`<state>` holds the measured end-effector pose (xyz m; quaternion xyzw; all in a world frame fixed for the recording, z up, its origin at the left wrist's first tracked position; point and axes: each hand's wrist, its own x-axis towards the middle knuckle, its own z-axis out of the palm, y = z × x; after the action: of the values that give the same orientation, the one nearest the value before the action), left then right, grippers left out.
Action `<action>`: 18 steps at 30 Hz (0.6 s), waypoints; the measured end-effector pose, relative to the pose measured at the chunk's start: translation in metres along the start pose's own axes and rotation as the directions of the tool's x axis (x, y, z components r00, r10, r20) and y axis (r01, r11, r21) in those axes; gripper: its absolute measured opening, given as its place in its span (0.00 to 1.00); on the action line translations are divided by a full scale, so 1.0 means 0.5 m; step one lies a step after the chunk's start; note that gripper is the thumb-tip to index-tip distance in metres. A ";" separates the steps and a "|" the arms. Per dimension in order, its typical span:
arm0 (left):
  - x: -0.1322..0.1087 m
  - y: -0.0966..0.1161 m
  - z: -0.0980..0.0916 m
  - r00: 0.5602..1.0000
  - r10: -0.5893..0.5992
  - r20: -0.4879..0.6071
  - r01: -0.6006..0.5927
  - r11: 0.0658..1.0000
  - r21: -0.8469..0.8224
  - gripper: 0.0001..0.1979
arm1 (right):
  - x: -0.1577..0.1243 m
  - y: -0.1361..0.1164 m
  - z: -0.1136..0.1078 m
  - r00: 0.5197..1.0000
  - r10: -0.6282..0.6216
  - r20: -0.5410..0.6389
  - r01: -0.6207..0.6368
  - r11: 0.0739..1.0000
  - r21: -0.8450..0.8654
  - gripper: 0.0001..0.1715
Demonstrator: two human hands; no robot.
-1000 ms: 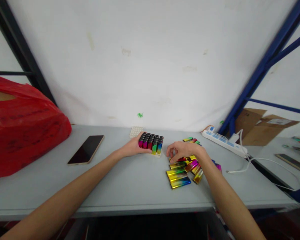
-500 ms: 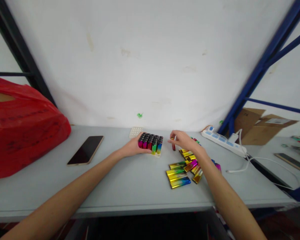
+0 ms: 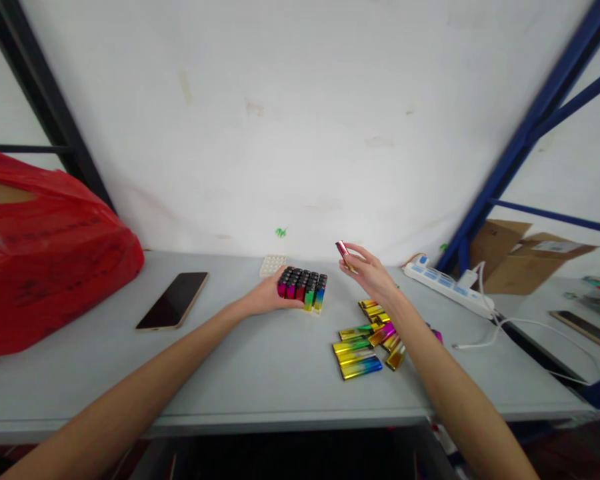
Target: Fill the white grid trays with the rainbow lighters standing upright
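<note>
Right grip [image 3: 372, 273] pinches a red lighter [image 3: 343, 250], which tilts and juts upward beyond it.

The left edge cuts off the red bag [image 3: 55, 267], its printing [image 3: 83, 225] too blurred to read. Near centre, the left hand [image 3: 269, 294] is partly hidden behind the upright lighters [image 3: 303, 287]. Right of centre, the right forearm [image 3: 443, 373] covers part of the lighter pile [image 3: 383, 332].
</note>
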<state>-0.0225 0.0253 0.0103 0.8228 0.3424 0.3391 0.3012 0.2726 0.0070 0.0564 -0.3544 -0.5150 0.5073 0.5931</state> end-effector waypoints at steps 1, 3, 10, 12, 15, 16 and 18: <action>0.000 0.001 0.000 1.000 0.000 0.000 0.000 1.000 -0.002 0.42 | -0.001 -0.001 0.007 1.000 0.031 0.003 -0.031 0.998 0.058 0.28; 0.001 0.000 0.001 1.000 0.008 -0.002 -0.008 1.000 -0.004 0.42 | -0.003 -0.001 0.020 0.997 0.078 0.017 -0.080 0.986 0.146 0.25; 0.003 -0.006 0.003 1.000 0.015 -0.007 -0.015 1.000 -0.007 0.43 | -0.016 -0.002 0.049 0.985 0.158 0.074 -0.169 0.969 0.182 0.23; 0.003 -0.006 0.003 1.000 0.020 -0.007 -0.020 1.000 -0.008 0.43 | -0.021 0.000 0.054 0.986 0.141 0.085 -0.150 0.981 0.123 0.27; 0.003 -0.005 0.003 1.000 0.030 -0.008 -0.030 0.999 -0.013 0.42 | -0.022 0.007 0.059 0.992 0.086 0.097 -0.085 0.996 -0.018 0.31; 0.003 -0.005 0.003 1.000 0.029 -0.005 -0.029 0.999 -0.014 0.42 | -0.021 0.010 0.059 0.993 0.067 0.102 -0.060 0.996 -0.067 0.31; 0.003 -0.005 0.002 1.000 0.027 -0.002 -0.027 1.000 -0.012 0.41 | -0.019 0.017 0.060 0.994 0.018 0.112 0.000 0.988 -0.154 0.32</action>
<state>-0.0218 0.0276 0.0084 0.8253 0.3294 0.3460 0.3011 0.2419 -0.0033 0.0525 -0.3720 -0.5838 0.4880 0.5316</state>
